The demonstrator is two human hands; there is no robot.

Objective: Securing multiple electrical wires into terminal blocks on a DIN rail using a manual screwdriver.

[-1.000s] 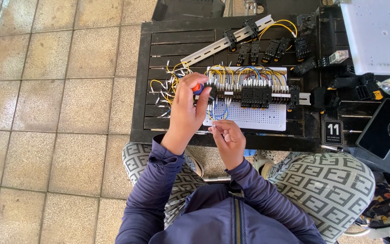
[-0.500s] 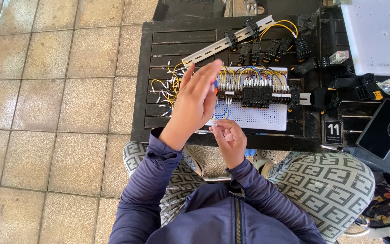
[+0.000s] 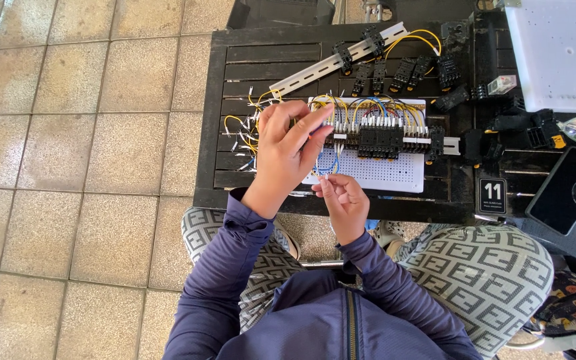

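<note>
Since earlier frame, left hand [image 3: 287, 150] lifts, fingers loosely spread over wiring board [image 3: 375, 170] on black desk [image 3: 261, 57]; right hand [image 3: 343, 200] pinches blue wire [image 3: 328, 163] at board's near edge

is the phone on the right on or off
Off, it seems: the phone screen is plain black, showing only reflections.

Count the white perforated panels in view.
2. One panel lies on the black table under the wired terminal blocks, just ahead of both hands. The other panel is at the top right corner, partly cut off.
</note>
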